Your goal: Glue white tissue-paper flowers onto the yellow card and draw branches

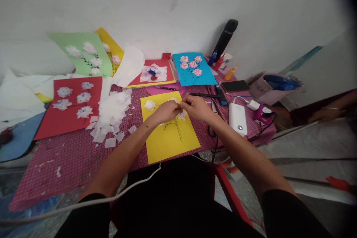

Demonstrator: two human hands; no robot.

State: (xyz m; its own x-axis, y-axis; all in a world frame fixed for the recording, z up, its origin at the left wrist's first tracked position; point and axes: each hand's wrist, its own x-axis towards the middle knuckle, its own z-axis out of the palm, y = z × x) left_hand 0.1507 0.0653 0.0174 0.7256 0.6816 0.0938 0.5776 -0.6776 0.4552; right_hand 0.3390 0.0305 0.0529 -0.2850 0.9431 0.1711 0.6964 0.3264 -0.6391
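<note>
With the left hand (169,111) and right hand (196,107) pinched closed, on what I cannot tell, over the yellow rectangular paper sheet (164,148) on the pink-checked counter (72,160), light fingertip pressure should best spare the fluffy white paper flower (150,105) nearby.

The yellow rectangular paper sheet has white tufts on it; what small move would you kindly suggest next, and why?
Perhaps ease the left hand and right hand down to the yellow rectangular paper sheet: their fingertips meet over its upper part, near white fluffy paper tufts, though anything pinched there is too small to make out.
</note>
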